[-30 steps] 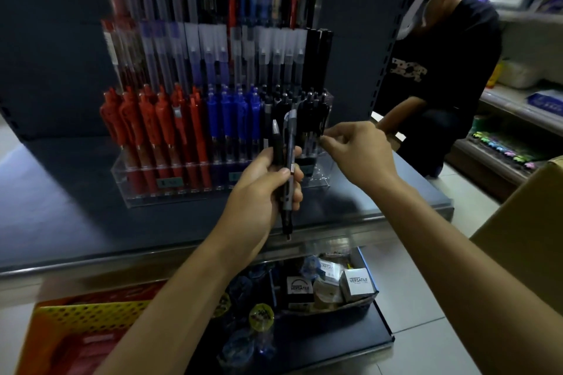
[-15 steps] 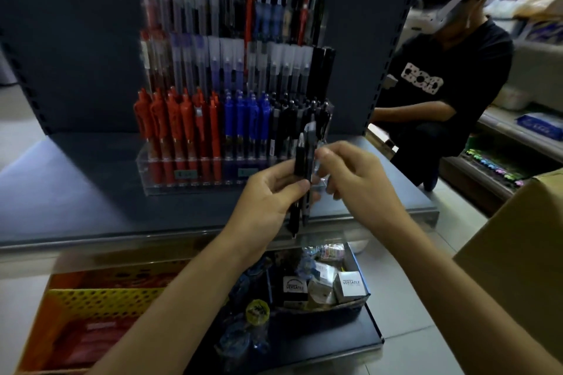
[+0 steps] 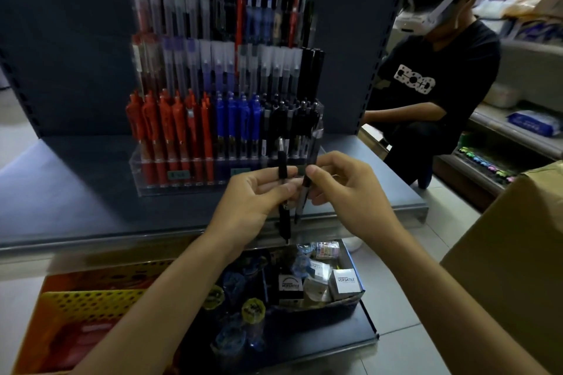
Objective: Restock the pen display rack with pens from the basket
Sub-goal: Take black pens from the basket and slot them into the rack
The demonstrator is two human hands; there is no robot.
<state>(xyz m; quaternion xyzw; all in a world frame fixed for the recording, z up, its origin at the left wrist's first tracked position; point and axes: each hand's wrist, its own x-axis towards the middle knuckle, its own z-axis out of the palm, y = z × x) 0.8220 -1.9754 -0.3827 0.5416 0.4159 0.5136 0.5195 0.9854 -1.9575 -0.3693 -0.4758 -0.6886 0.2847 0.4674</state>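
Observation:
The clear pen display rack (image 3: 182,189) stands on the grey shelf, with red pens at left, blue in the middle and black at right, and more tiers behind. In front of it my left hand (image 3: 253,204) grips an upright black pen (image 3: 282,167). My right hand (image 3: 347,195) pinches a second black pen (image 3: 312,146) that leans beside the first, its top near the rack's black section. The orange and yellow basket (image 3: 88,301) sits at the lower left below the shelf; its contents are dim.
The grey shelf (image 3: 76,210) has a metal front edge. Below it a dark tray (image 3: 350,301) holds small boxes and round packets. A person in a black shirt (image 3: 426,94) crouches at the right. A cardboard box (image 3: 518,253) is at right.
My right hand has come back from the rack's black section to my left hand and taken hold of one of the two black pens. The view has shifted left.

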